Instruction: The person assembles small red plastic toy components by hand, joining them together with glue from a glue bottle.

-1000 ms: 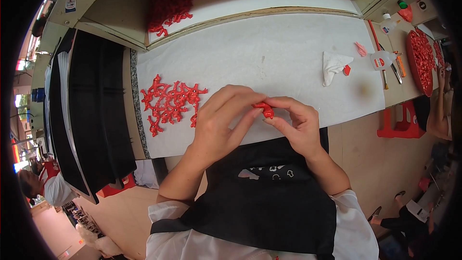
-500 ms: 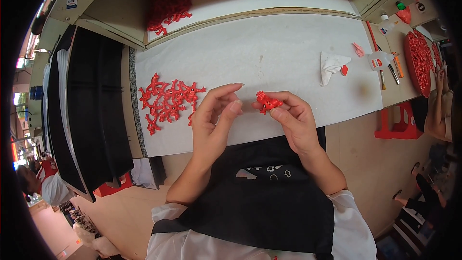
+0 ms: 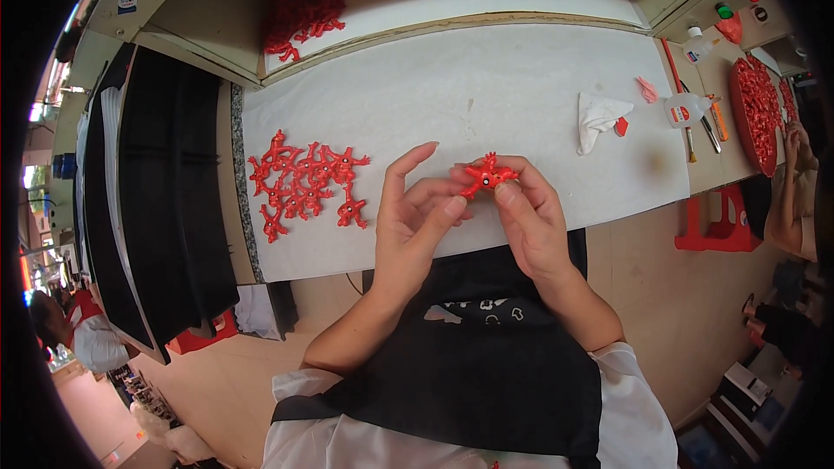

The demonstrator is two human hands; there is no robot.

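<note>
We are pinching a glossy red branched plastic piece (image 3: 486, 176) between the right hand (image 3: 532, 226) fingertips, above the white paper-covered table (image 3: 486, 95). The left hand (image 3: 415, 227) is touching it with loosely spread fingers, opened wider than half a second ago. A heap of similar red pieces (image 3: 304, 182) is lying to our left. A small white glue bottle (image 3: 686, 109) with a red label is lying at right.

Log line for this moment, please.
right hand: grip on red plastic piece | left hand: open beside | red pile: on mat
</note>
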